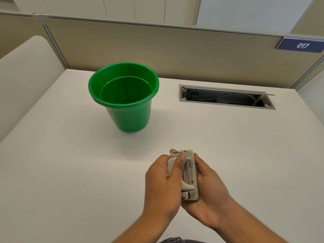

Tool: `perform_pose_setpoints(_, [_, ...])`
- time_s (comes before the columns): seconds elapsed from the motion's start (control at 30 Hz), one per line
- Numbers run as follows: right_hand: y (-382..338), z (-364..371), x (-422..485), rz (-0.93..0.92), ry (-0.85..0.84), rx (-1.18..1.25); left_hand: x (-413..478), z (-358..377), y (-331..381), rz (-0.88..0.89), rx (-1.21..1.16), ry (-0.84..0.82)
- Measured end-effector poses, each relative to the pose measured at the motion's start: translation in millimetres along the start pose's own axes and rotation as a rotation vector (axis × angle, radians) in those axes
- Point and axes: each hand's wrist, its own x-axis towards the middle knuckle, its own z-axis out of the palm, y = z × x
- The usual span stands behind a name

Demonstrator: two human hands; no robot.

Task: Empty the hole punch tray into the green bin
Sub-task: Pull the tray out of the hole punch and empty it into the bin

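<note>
A small grey hole punch [190, 174] is held above the near part of the white desk, turned on its side with its underside toward me. My left hand [162, 186] grips its left side, thumb laid across the top end. My right hand [208, 186] cradles it from the right and underneath. The green bin [123, 95] stands upright on the desk, well beyond the hands and to the left, its mouth open and its inside showing nothing.
A rectangular cable slot [226, 97] with its flap open is cut into the desk at the back right. Beige partition walls [157, 46] close off the back, with a blue "017" sign [301, 44] at the right.
</note>
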Motion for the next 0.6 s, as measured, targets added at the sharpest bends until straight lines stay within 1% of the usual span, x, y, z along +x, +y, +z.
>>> perform_pose_setpoints(0.07, [-1, -1, 0, -0.015, -0.018, -0.060, 2, 0, 0, -0.021, -0.019, 0.008])
perform_pose_setpoints(0.2, [-6, -3, -4, -0.045, -0.044, -0.291, 10, -5, 2, -0.052, -0.041, 0.012])
perform_pose_setpoints(0.23, [-8, -3, -6, -0.049, -0.081, -0.334, 12, -6, 2, -0.055, -0.046, 0.017])
perform_pose_setpoints(0.33, [-14, 0, -14, -0.063, -0.261, -0.460, 19, -11, 6, -0.054, -0.044, 0.044])
perform_pose_setpoints(0.4, [-17, 1, -17, -0.088, -0.326, -0.559, 22, -12, 9, -0.060, -0.042, 0.047])
perform_pose_setpoints(0.5, [-20, 2, -19, -0.125, -0.333, -0.665, 23, -13, 12, -0.078, -0.047, 0.042])
perform_pose_setpoints(0.6, [-20, 1, -19, -0.134, -0.352, -0.704, 23, -13, 14, -0.086, -0.057, 0.042])
